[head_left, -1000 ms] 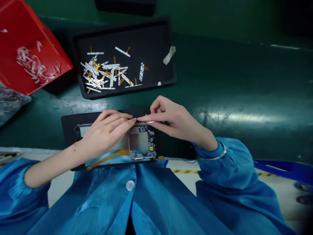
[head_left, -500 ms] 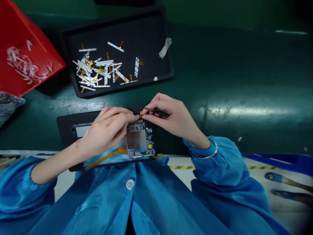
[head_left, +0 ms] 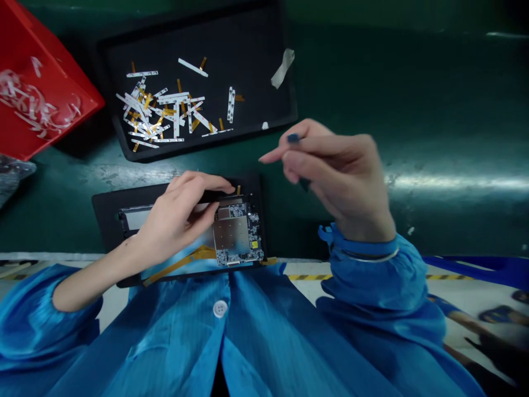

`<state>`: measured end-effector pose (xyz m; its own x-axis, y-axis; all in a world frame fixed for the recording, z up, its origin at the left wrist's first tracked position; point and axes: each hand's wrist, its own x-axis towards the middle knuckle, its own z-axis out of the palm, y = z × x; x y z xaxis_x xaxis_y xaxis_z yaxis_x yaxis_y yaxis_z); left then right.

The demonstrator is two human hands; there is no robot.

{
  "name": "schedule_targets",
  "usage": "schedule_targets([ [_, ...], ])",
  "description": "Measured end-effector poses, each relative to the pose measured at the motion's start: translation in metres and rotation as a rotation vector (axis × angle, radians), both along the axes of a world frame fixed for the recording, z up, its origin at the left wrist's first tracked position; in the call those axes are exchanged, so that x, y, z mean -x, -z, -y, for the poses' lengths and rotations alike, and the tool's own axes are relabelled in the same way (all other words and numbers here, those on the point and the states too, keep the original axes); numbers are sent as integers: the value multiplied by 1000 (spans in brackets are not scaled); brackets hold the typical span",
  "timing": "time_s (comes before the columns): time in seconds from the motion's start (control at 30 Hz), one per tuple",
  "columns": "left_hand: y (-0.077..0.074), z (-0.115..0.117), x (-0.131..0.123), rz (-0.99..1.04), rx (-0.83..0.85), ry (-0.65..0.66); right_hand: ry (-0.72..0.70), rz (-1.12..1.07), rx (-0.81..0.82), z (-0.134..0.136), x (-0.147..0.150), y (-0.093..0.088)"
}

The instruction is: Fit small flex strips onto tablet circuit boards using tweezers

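Observation:
An opened tablet (head_left: 177,262) lies on the bench before me, with a bared circuit board (head_left: 231,234) at its right end and an amber ribbon across its pale blue area. My left hand (head_left: 177,218) rests over its upper middle, thumb and index finger apart. The index fingertip is beside a small amber flex tab (head_left: 238,190) at the tablet's upper edge. Up and to the right, clear of the tablet, my right hand (head_left: 343,171) is closed on a slim dark tool (head_left: 305,184). Its fingers hide most of the tool, and the hand is slightly blurred.
Behind the tablet stands a black tray (head_left: 206,149) holding several white strips (head_left: 176,118) with amber tabs and a tape piece (head_left: 283,69). A red bin (head_left: 53,71) with pale scraps is at left, above a clear plastic bag (head_left: 12,176). Another person's feet show at lower right.
My right hand has moved up and right, away from the tablet's edge, with the dark tool in it. The left thumb has drawn back from the index finger.

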<state>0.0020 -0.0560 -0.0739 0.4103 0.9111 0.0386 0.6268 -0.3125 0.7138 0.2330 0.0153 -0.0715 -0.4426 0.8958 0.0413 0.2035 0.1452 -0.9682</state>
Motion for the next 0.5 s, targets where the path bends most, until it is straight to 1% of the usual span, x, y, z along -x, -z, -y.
schedule_targets([
  [0.03, -1, -1, -1, 8, 15, -4, 48, -46, -13, 0, -1, 0],
  [0.1, -1, -1, -2, 3, -5, 16, 104, -67, -18, -1, 1, 3],
  [0.13, 1, -1, -2, -6, -33, 33, 118, -69, 11, -1, 2, 6],
  [0.2, 7, 0, 0, -53, -128, 81, 118, -86, 131, -2, 6, 13],
  [0.27, 13, 2, 2, -138, -261, 159, 58, -102, 265, -2, 9, 20],
  [0.33, 16, 5, 4, -227, -376, 240, -36, -79, 336, 0, 10, 23],
  [0.4, 18, 7, 5, -277, -419, 280, -105, -73, 356, 2, 10, 24],
  [0.5, 18, 8, 6, -283, -407, 278, -111, -70, 351, 5, 9, 22],
])
